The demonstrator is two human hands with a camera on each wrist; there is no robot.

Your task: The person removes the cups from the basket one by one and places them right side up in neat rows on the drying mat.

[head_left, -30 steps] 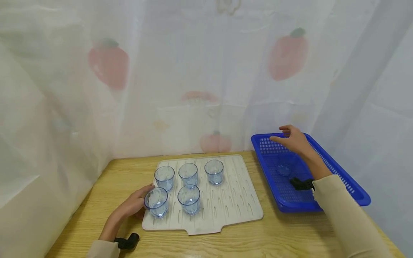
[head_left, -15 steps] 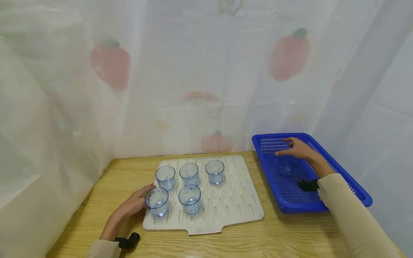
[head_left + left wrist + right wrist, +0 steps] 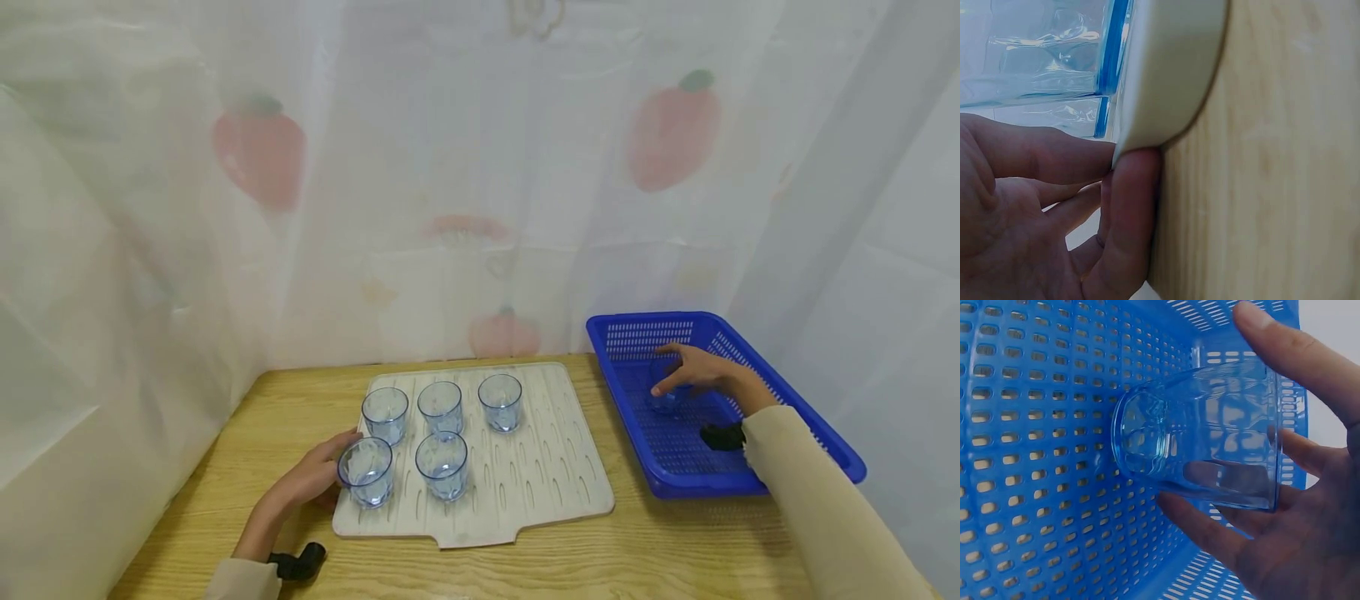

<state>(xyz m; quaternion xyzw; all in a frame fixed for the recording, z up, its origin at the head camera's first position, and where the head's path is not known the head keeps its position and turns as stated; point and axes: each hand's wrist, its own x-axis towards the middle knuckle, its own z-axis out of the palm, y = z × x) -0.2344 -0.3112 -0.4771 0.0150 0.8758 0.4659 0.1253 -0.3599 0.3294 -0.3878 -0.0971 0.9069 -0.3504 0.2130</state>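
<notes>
In the right wrist view a clear bluish drinking glass stands upright on the floor of a blue perforated basket. My right hand reaches down into that basket, its fingers spread around the glass, some of them seen through it. The thumb stretches along the other side, seemingly apart from the glass wall. My left hand pinches the edge of a pale draining board between thumb and finger, clearest in the left wrist view. Close beside its fingers stands another glass.
Several matching glasses, one of them at the back right, stand upright on the left and back of the board. The basket's raised rim lies right of the board on a wooden table. A pale printed curtain hangs behind.
My right hand has lowered from above the basket to around the glass inside it. The left hand keeps its place at the board's edge.
</notes>
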